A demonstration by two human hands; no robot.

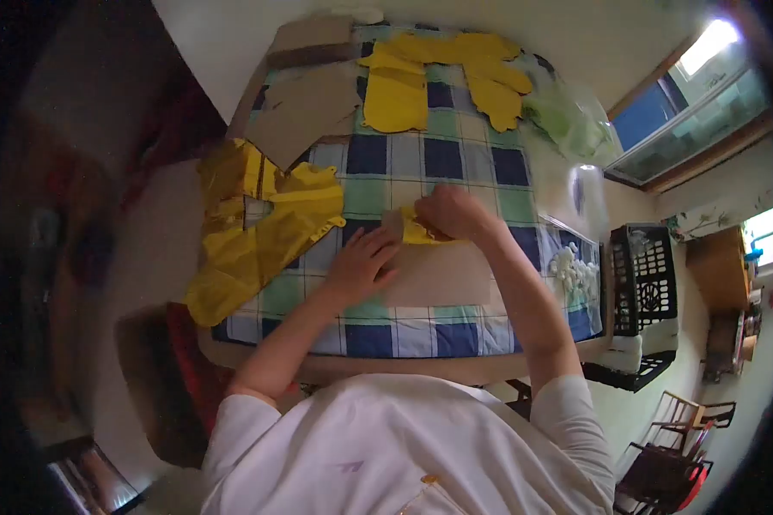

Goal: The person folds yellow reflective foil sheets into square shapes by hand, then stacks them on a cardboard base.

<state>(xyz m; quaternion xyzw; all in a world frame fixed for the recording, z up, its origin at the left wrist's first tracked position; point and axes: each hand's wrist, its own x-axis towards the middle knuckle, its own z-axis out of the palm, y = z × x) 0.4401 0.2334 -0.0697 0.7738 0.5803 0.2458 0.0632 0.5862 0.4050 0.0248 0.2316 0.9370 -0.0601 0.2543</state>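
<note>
In front of me on the checked cloth lies a flat beige cardboard sheet. A small yellow cut piece rests at its upper edge. My right hand is closed at that piece, its fingertips partly hidden under the palm. Beside the sheet's left edge, my left hand lies with its fingers apart, holding nothing. To the left of it spreads a large yellow cut sheet with a slightly shiny surface and irregular edges.
More yellow sheets lie across the far end of the checked tablecloth. Brown cardboard is at the far left. A clear plastic bag and small white items lie on the right. A black crate stands beyond the right edge.
</note>
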